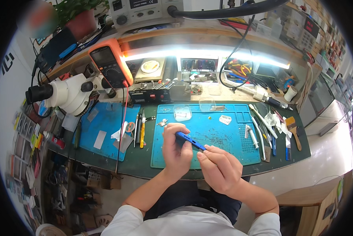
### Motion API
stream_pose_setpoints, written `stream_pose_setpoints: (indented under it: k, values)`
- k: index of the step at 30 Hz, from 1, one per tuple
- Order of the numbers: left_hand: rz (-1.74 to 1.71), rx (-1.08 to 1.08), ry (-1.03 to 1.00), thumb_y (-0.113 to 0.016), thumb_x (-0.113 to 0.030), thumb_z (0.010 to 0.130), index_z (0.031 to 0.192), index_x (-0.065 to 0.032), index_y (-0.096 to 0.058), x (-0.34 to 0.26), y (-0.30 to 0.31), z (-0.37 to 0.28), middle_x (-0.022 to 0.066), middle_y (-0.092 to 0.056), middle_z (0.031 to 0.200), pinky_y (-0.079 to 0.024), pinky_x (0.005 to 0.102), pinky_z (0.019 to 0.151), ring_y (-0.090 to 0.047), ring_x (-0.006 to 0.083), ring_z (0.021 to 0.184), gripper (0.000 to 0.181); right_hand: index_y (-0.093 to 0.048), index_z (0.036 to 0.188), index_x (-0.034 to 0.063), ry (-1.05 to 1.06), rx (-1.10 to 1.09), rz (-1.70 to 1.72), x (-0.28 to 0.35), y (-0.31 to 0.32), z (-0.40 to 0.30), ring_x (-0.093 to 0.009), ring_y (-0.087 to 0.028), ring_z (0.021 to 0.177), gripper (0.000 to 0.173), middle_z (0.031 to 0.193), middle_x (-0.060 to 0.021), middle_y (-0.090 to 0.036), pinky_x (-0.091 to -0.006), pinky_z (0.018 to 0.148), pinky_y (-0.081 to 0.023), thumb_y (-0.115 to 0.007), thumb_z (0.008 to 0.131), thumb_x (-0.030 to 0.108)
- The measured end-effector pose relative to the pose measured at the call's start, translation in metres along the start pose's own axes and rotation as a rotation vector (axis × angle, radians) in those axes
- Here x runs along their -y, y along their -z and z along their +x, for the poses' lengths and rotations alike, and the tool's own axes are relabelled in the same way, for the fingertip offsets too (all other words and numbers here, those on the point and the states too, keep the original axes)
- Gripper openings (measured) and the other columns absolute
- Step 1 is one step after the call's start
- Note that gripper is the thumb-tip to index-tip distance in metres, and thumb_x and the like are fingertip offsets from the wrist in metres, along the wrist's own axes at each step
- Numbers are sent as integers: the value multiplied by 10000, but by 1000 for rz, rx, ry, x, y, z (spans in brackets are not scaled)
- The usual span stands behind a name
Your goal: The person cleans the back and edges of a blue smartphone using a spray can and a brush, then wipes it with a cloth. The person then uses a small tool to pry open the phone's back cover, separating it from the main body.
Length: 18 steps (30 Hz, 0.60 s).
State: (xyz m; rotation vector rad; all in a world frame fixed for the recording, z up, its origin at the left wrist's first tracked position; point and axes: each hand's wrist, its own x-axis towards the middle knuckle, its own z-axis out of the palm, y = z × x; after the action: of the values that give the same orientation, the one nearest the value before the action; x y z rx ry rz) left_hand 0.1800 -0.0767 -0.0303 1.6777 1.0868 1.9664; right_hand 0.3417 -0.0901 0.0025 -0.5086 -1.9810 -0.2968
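A blue smartphone (pixel 191 141) is held edge-on above the front of the blue silicone repair mat (pixel 173 159). Its bottom edge, with a charging port, faces up toward me. My left hand (pixel 178 150) grips one end, thumb on the near face and fingers curled around the far side. The other end sits between the thumb and fingers of my right hand (pixel 220 166). Whether those right fingertips hold something small at the phone's corner, I cannot tell. Beyond the phone, a clear plastic box (pixel 182 113) and a pile of small white strips (pixel 225 119) lie on the mat.
Left of the mat lie a yellow-handled tool (pixel 142 132) and a second blue mat (pixel 88 132). A stereo microscope (pixel 67 96) and an orange multimeter (pixel 111 65) stand behind them. A syringe (pixel 252 136), toothbrush (pixel 263 121) and wooden-handled brush (pixel 294 132) lie at right.
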Motion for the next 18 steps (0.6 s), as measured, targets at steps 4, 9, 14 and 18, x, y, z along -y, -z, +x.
stream_pose_setpoints:
  k: [4,9,14,18]
  values:
    - [17,10,-39,-492,47,775,1035,-33,-560,0,3,2,98,-573,1006,-409,337,909,-496,221,947,281,-762,1015,-27,-24,3,-3,4,2,-5,-283,-760,861,218,908,-114,-687,-346,723,-653,-770,798,-15]
    - [55,-6,5,-475,35,797,971,-32,-575,-10,3,2,94,-608,968,-415,338,892,-518,221,925,212,-741,986,-13,-31,-5,-6,6,3,-2,-271,-771,806,201,886,-99,-691,-326,679,-653,-822,808,-63]
    - [-24,-28,104,-469,26,808,934,-34,-578,-18,6,-1,90,-615,959,-420,342,879,-525,221,921,177,-756,995,-23,-27,-10,2,9,2,-6,-285,-769,847,187,905,-112,-695,-340,717,-656,-792,813,-44]
    - [-63,-38,133,-462,10,826,923,-39,-580,-18,2,-3,85,-616,952,-406,336,881,-515,219,910,160,-764,995,-25,-18,-7,-10,11,4,-11,-288,-768,864,165,918,-117,-699,-348,746,-662,-772,831,-38]
